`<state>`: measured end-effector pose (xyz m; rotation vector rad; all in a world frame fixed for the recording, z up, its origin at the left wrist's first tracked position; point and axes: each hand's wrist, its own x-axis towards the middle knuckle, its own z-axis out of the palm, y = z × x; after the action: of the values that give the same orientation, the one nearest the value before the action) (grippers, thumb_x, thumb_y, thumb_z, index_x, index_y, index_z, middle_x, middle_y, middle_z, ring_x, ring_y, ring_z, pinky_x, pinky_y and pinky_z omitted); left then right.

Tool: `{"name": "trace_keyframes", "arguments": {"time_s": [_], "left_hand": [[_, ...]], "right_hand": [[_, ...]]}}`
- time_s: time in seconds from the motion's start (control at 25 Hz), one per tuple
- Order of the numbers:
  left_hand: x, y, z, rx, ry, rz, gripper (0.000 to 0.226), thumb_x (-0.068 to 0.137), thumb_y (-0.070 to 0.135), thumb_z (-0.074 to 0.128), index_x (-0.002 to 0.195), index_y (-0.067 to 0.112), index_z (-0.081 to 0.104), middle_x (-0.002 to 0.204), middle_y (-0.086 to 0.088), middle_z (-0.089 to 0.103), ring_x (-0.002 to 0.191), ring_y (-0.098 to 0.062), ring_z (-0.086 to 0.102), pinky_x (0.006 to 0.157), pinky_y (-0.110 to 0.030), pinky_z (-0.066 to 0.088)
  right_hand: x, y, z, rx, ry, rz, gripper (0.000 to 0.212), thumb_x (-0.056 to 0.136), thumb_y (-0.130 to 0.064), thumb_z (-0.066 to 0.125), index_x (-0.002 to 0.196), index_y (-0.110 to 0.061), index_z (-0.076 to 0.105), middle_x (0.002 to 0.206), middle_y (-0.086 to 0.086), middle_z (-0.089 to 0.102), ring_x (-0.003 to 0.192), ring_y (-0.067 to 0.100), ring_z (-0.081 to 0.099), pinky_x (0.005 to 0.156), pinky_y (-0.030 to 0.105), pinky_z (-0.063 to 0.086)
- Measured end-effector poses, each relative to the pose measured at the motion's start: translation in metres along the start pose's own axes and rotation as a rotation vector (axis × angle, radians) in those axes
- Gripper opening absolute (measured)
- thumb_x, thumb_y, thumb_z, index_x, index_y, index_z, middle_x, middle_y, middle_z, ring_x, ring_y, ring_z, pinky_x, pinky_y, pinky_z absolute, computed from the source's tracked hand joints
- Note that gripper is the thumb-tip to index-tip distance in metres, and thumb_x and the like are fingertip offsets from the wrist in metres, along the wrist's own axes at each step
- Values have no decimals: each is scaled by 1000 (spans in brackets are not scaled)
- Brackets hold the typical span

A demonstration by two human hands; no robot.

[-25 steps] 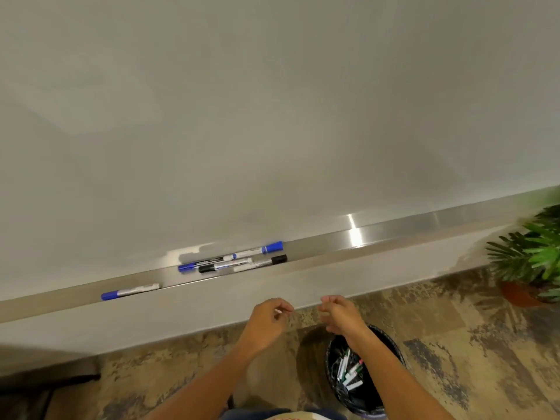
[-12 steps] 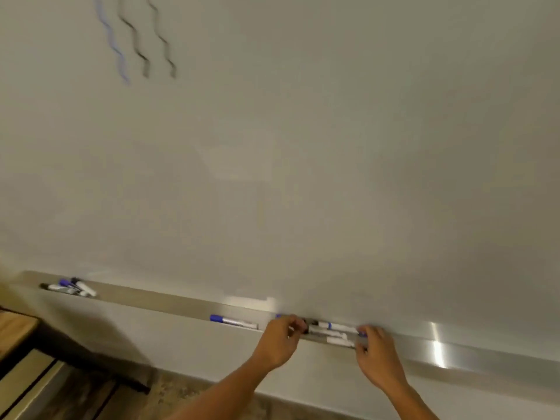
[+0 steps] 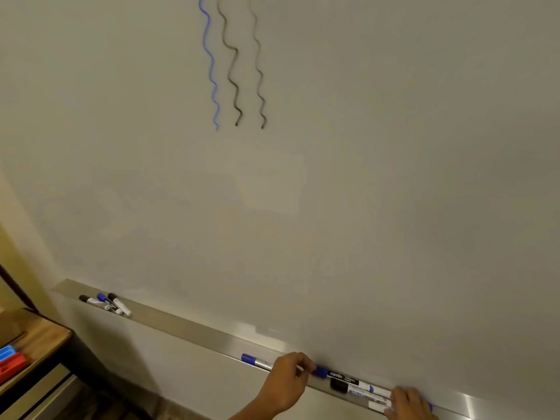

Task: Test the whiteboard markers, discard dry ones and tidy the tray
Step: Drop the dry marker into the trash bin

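Where tray [image 3: 188,324] starts far left, small pile of markers [image 3: 106,304] lies crisscrossed, caps up-left, barrels white. Tray is long brushed-metal ledge under whiteboard [image 3: 363,207], sloping down-right. Three wavy test lines [image 3: 233,71] up top, one blue, two black. Lone blue-capped marker [image 3: 256,361] lies along tray, right end hidden by left hand [image 3: 288,381]. Left hand curled, fingertips pinching end of bundle of markers [image 3: 354,386], all lengthwise on tray. Right hand [image 3: 409,403] cupped over other end, partly cut off, grip hard to tell.

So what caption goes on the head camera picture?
Two hands, left and right, gather markers on the whiteboard tray.
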<state>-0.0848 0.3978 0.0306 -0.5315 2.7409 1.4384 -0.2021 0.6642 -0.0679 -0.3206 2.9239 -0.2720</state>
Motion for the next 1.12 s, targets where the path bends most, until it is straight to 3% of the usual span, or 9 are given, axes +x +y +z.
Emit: {"name": "trace_keyframes", "arguments": {"time_s": [0.08, 0.24, 0.36, 0.48, 0.56, 0.68, 0.84, 0.96, 1.12], "left_hand": [[5, -3, -6, -6, -12, 17, 28, 94, 6, 54, 90, 31, 65, 104, 6, 69, 92, -14, 65, 80, -9, 49], [13, -9, -17, -26, -25, 40, 25, 96, 6, 53, 95, 28, 65, 102, 11, 64, 91, -6, 61, 77, -4, 46], [18, -13, -23, -47, -30, 41, 23, 97, 6, 53, 98, 26, 65, 102, 12, 64, 90, -6, 61, 75, -6, 47], [23, -20, -25, -58, -42, 70, 23, 96, 4, 54, 100, 23, 66, 103, 10, 65, 90, -5, 61, 76, -7, 48], [27, -23, -24, -70, -58, 87, 23, 96, 4, 55, 100, 23, 66, 103, 10, 66, 90, -3, 61, 76, -5, 46], [33, -19, -20, -93, -101, 113, 24, 95, 5, 56, 98, 25, 66, 101, 10, 67, 92, -6, 63, 76, -5, 46], [36, -5, -11, -168, -202, 177, 18, 96, 14, 59, 100, 30, 66, 102, 8, 70, 92, -3, 64, 75, -8, 48], [33, 7, -6, -208, -296, 229, 11, 94, 28, 65, 104, 29, 67, 99, 11, 69, 85, 1, 63, 73, -11, 47], [31, 17, -8, -264, -358, 327, 10, 94, 27, 65, 103, 24, 69, 87, 11, 69, 75, 2, 61, 71, -13, 45]], "right_hand": [[0, 0, 0, -6, 21, -30, 53, 60, -61, 79, 81, -39, 36, 84, -7, 47, 77, 13, 62, 60, 30, 44], [-1, 10, 3, -46, 62, -85, 29, 80, -52, 60, 76, -44, 32, 83, -19, 36, 81, 3, 43, 75, 18, 39], [1, 19, -1, -14, -86, -162, 37, 91, -29, 59, 80, -51, 32, 102, -16, 39, 101, 5, 47, 92, 16, 40], [8, 35, -4, -51, -155, -197, 45, 87, -21, 65, 80, -63, 50, 103, -15, 47, 103, 10, 55, 89, 16, 42], [-3, 23, -17, 58, -88, -230, 38, 90, -21, 64, 90, -58, 57, 100, -18, 49, 98, 8, 56, 86, 20, 44], [-23, -26, -52, 302, -3, -231, 20, 99, -19, 57, 112, -33, 63, 102, -16, 55, 94, 3, 57, 79, 17, 46], [-42, -85, -76, 750, 42, -122, 14, 101, -22, 57, 113, -27, 60, 102, -9, 70, 95, 7, 67, 82, 19, 53], [-61, -120, -86, 1107, 121, -15, 16, 101, -19, 55, 117, -20, 56, 106, -4, 76, 100, 7, 71, 90, 24, 54], [-71, -145, -90, 1356, 162, 110, 24, 102, -21, 53, 126, -16, 53, 112, 0, 76, 106, 17, 71, 92, 36, 57]]}}
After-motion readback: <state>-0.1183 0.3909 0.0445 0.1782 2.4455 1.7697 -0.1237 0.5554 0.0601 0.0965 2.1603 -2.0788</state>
